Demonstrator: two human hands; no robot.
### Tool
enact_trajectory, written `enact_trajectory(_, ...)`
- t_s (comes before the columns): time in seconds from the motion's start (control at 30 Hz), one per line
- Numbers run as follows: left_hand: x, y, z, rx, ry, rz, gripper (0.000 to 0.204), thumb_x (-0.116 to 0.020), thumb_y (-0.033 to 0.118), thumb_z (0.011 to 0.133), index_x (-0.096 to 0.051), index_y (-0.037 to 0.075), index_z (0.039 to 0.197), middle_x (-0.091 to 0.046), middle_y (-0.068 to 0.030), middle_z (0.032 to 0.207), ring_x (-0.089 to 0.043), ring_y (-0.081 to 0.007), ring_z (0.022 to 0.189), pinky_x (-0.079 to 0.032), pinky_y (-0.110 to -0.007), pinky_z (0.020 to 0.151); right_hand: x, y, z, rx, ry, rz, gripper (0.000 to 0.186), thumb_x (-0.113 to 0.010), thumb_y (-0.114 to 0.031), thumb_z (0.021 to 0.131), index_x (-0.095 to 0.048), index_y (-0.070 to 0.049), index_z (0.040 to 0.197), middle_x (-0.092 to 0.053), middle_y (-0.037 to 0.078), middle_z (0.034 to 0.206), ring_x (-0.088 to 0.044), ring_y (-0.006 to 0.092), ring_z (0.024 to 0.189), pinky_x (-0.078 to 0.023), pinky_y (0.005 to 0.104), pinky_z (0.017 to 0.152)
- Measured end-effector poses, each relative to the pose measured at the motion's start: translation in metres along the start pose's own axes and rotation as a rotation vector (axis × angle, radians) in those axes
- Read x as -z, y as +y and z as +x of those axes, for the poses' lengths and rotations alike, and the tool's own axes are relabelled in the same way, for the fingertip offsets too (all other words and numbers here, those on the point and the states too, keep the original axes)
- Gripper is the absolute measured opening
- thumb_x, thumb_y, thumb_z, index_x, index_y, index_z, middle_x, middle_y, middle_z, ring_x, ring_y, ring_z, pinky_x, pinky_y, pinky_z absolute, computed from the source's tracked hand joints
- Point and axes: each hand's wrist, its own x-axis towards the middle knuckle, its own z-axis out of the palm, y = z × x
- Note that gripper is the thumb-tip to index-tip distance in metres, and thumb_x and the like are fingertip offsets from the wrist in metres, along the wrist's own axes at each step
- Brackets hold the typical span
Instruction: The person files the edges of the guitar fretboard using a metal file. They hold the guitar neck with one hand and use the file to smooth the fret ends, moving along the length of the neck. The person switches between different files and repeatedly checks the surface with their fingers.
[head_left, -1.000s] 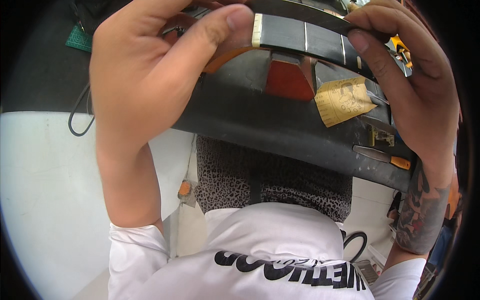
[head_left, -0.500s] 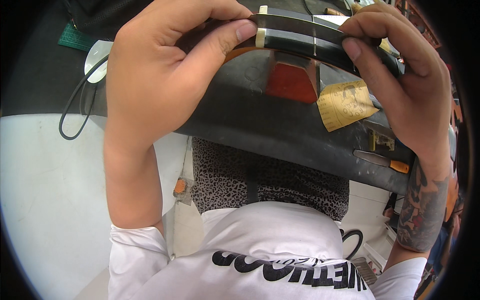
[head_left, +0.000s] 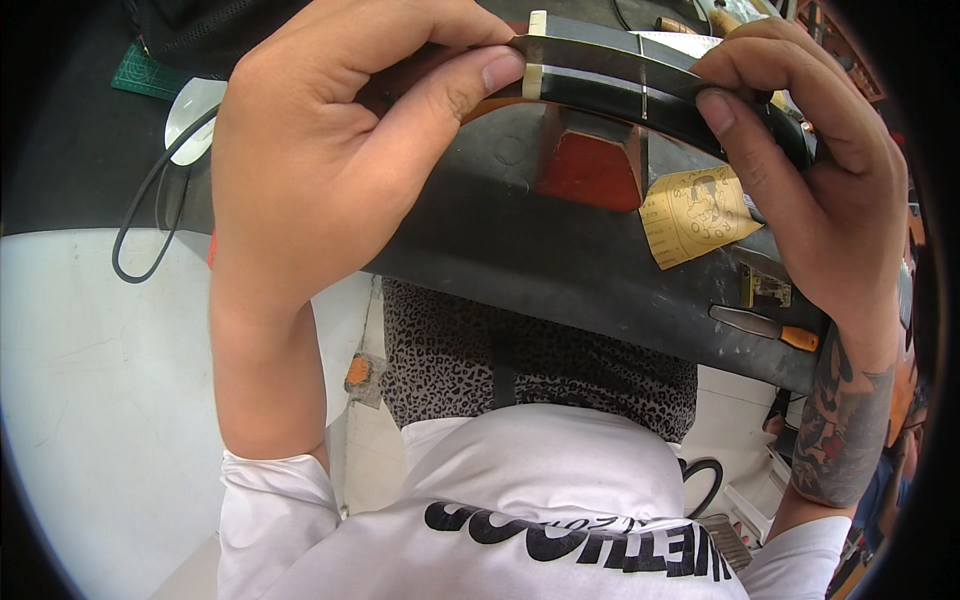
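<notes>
A thin dark metal strip (head_left: pixel 590 55) lies lengthwise along a black guitar fretboard (head_left: pixel 590 90) with silver frets and a cream nut (head_left: pixel 533 82). My left hand (head_left: pixel 330 170) pinches the strip's left end between thumb and finger, just left of the nut. My right hand (head_left: pixel 820 190) grips the right part of the strip, thumb on the near side and fingers curled over it. A red trapezoid block (head_left: pixel 590 175) stands beneath the neck on the black bench (head_left: pixel 470 240). A torn yellow paper (head_left: pixel 690 230) with a printed drawing lies right of the block.
An orange-handled tool (head_left: pixel 760 327) lies at the bench's near right edge. A green cutting mat (head_left: pixel 150 68), a black mesh bag (head_left: pixel 195 35), a hanging black cable (head_left: pixel 125 255) and a white oval object (head_left: pixel 190 115) sit at left. Tools and small items crowd the right rim.
The strip has come from the fretboard's far edge to lie across its middle, over a fret. My left hand has shifted a little right with it; both hands still grip it.
</notes>
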Motion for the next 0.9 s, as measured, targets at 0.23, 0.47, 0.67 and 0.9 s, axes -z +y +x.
enact_trajectory(0.23, 0.0010, -0.0001, -0.0002, 0.004, 0.002, 0.045, 0.013, -0.074, 0.001, 0.092, -0.077, 0.000, 0.104, -0.075, -0.0078, 0.102, -0.061, -0.0040, 0.073, -0.045, -0.016, 0.062, -0.0004, 0.0008, -0.0010, 0.000, 0.003, 0.002, 0.016, -0.070, -0.001, 0.095, -0.070, 0.003, 0.110, -0.069, 0.008, 0.104, -0.064, 0.0152, 0.098, -0.049, 0.0281, 0.090)
enact_trajectory(0.47, -0.0024, -0.0003, 0.0000, 0.033, 0.017, 0.024, 0.012, -0.074, 0.000, 0.092, -0.077, -0.001, 0.103, -0.075, -0.0089, 0.105, -0.067, -0.0083, 0.082, -0.051, -0.019, 0.070, -0.0009, 0.0013, -0.0011, -0.006, 0.003, 0.005, 0.016, -0.070, 0.000, 0.094, -0.070, 0.003, 0.110, -0.069, 0.008, 0.104, -0.064, 0.0150, 0.097, -0.049, 0.0280, 0.089)
enact_trajectory(0.67, -0.0013, -0.0028, 0.0018, 0.013, 0.016, -0.001, 0.011, -0.074, -0.001, 0.091, -0.077, -0.002, 0.102, -0.074, -0.0104, 0.106, -0.069, -0.0116, 0.089, -0.054, -0.022, 0.078, -0.0003, 0.0006, -0.0011, -0.007, 0.006, 0.007, 0.015, -0.070, 0.000, 0.094, -0.070, 0.003, 0.109, -0.069, 0.008, 0.103, -0.064, 0.0149, 0.096, -0.049, 0.0279, 0.088)
enact_trajectory(0.9, -0.0021, -0.0058, 0.0018, 0.008, 0.015, -0.015, 0.012, -0.075, 0.001, 0.091, -0.077, -0.002, 0.102, -0.075, -0.0108, 0.106, -0.070, -0.0132, 0.091, -0.056, -0.023, 0.080, 0.0002, -0.0005, -0.0022, -0.011, 0.009, 0.006, 0.015, -0.070, 0.000, 0.094, -0.070, 0.003, 0.108, -0.069, 0.008, 0.102, -0.064, 0.0147, 0.095, -0.049, 0.0278, 0.087)
